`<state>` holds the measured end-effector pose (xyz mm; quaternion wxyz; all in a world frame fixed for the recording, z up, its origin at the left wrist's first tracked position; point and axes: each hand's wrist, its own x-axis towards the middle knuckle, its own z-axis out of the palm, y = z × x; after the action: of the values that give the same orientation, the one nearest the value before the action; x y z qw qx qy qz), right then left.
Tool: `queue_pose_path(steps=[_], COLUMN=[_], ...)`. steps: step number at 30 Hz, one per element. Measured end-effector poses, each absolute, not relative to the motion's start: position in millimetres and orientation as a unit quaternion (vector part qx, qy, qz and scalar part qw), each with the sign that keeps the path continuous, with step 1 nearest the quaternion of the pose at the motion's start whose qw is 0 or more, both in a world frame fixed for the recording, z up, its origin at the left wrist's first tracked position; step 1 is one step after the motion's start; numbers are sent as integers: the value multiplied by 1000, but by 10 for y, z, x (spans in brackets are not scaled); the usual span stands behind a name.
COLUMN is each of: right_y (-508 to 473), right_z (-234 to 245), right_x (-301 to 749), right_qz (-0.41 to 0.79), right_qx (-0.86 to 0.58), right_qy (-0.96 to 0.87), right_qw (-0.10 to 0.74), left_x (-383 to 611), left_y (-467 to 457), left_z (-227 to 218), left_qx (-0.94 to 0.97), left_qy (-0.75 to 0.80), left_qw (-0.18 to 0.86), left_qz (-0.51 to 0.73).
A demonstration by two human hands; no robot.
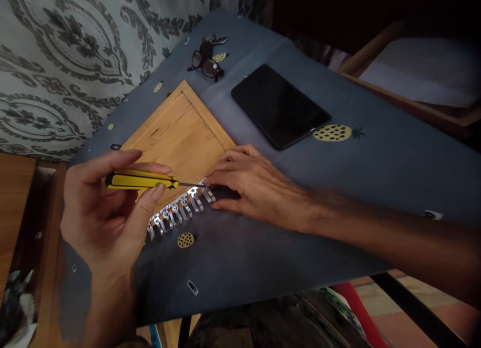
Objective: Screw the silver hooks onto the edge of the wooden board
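My left hand (108, 212) is closed around the handle of a yellow and black screwdriver (143, 180). The shaft points right, and its tip meets the last of several silver metal hooks (196, 198). These hooks run in a row along the near edge of a framed wooden board (176, 132), which lies flat on the table. At the row's right end, my right hand (255, 185) has its fingertips and thumb on either side of the end hook, over the board's corner. Any screw under the tip is too small to make out.
The table has a dark blue cloth (368, 187) with pineapple prints. Behind the board lie sunglasses (206, 66) and keys (218, 39). A black tablet (280, 107) rests right of the board. A patterned curtain (67, 52) hangs at the left; an open drawer (413, 87) stands far right.
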<state>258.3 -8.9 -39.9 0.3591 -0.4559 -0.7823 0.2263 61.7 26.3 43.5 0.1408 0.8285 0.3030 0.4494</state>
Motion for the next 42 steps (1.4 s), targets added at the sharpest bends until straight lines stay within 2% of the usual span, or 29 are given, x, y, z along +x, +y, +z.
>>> queue_pose_path(steps=[8,17,26,35,42], right_y=[-92,-85,-90,-90,-94], right_z=[-399,-390,-406,-381,-377], right_x=[2585,2580,2578,2564,2583], right_qz=[222,227,231,243,252], right_qx=[-455,-457,-450,-465,-452], right_qy=[-785,-784,-783,-777,-780], right_qw=[358,354,361,348,352], left_x=[637,627,654,605,570], left_y=[273,349,314,314,321], left_z=[447,379,382,376,394], left_qx=[852,836,835,846,860], left_qy=[270,284,282,298,278], left_qw=[150,51,83,-10,28], left_qz=[423,466,466,442,426])
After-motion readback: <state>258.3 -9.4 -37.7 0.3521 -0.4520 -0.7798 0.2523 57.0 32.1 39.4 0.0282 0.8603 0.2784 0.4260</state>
